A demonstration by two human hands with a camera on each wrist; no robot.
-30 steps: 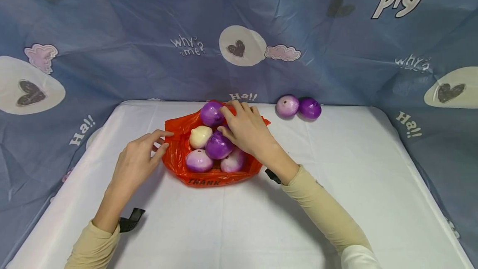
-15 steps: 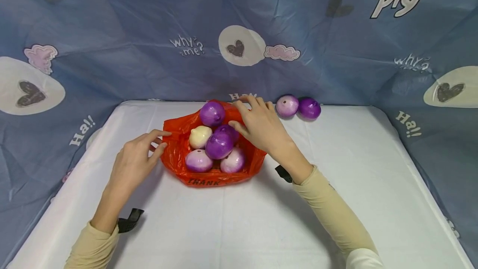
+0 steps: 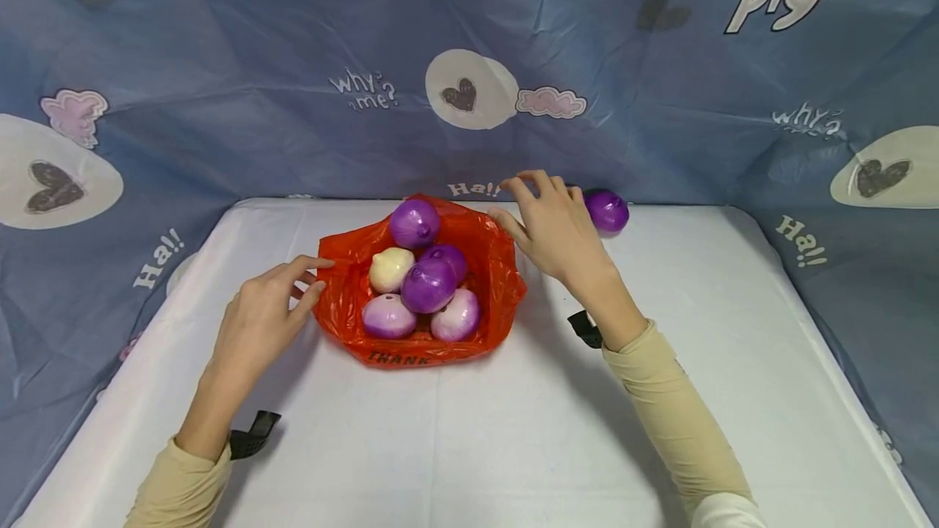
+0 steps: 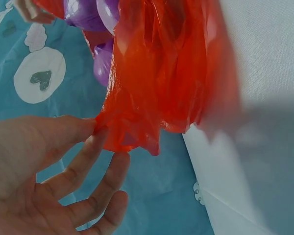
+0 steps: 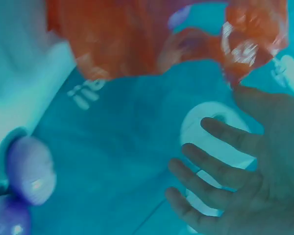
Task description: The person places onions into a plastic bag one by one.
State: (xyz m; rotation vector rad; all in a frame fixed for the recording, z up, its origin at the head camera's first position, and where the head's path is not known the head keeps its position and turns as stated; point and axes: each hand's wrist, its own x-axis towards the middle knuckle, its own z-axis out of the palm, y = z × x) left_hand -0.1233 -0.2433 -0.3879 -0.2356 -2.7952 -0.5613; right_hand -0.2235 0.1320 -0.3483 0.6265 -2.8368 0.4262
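Note:
A red plastic bag (image 3: 399,358) with its mouth spread wide stands on the table, holding several glossy onions. Among them are a white onion (image 3: 392,270), dark purple onions such as the top one (image 3: 429,285), and paler ones such as the front-left one (image 3: 389,316). My left hand (image 3: 260,312) pinches the bag's left edge between thumb and forefinger, as the left wrist view shows. My right hand (image 3: 561,231), fingers spread and holding nothing, is over the table right of the bag. It covers a pale purple onion (image 5: 32,169) in the head view.
A dark purple onion (image 3: 607,212) lies at the table's back edge beside the pale one. The white-covered table (image 3: 513,446) meets a printed blue cloth backdrop (image 3: 293,137) behind and at both sides. Black straps (image 3: 253,434) show at the wrists.
My right hand has moved from over the onions in the bag to the right, toward the two onions on the table. The left hand stays at the bag's edge.

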